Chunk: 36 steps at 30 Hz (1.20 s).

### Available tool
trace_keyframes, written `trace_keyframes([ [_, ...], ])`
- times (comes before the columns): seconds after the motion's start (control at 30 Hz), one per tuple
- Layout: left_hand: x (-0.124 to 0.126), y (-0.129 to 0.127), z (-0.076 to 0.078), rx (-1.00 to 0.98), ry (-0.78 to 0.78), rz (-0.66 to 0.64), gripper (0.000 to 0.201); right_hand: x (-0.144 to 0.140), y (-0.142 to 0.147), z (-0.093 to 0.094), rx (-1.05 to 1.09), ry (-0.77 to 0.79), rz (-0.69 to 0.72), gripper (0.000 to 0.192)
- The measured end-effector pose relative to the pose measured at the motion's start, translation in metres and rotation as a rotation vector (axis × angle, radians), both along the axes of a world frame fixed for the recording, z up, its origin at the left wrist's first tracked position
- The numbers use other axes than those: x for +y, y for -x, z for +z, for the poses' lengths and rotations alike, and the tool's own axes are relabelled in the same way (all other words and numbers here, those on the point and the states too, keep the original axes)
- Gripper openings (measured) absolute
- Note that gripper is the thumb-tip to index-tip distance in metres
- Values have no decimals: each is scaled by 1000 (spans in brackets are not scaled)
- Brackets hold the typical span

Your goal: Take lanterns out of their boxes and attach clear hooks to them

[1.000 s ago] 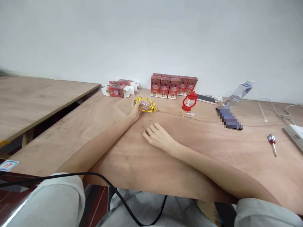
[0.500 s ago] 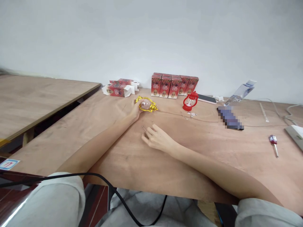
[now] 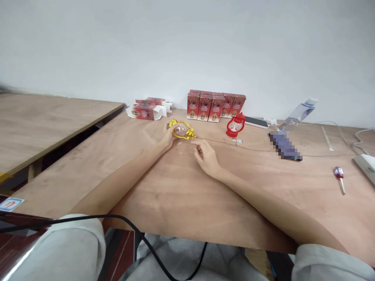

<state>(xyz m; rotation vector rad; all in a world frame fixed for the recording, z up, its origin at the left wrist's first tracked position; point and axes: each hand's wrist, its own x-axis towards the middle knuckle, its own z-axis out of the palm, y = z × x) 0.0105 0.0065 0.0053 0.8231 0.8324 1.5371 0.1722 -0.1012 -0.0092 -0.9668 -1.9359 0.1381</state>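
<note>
Just beside the shiny gold plastic lantern [image 3: 183,130], which my left hand [image 3: 167,137] is gripping, my right hand [image 3: 206,154] is pinching a thin wire pin [image 3: 185,152] lying crosswise, pointing lanternward.

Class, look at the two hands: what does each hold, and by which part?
The left hand grips the gold lantern by its left end. The right hand pinches a thin wire by its right end.

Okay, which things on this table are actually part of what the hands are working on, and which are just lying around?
In hand:
- left hand gripping the shiny gold plastic lantern
- right hand pinching a thin bent wire piece

Lying about:
- small red plastic lantern
- row of red cardboard boxes
- opened red box
- red-handled screwdriver
- clear plastic bottle
</note>
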Motion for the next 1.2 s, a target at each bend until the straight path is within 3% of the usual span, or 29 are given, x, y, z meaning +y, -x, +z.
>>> trace_keyframes([
  [0.07,1,0,-2,26,-14,-48,32,8,-4,-1,261,218,4,20],
  [0.17,1,0,-4,55,-29,-111,31,18,-8,-5,479,465,62,24],
  [0.33,2,0,-5,68,-35,-158,32,32,-10,-14,739,557,48,32],
  [0.53,2,1,-5,74,-55,-211,28,39,-18,-18,705,570,-63,25],
  [1.2,-5,2,2,104,-34,-358,20,38,-17,-15,609,618,-116,7],
])
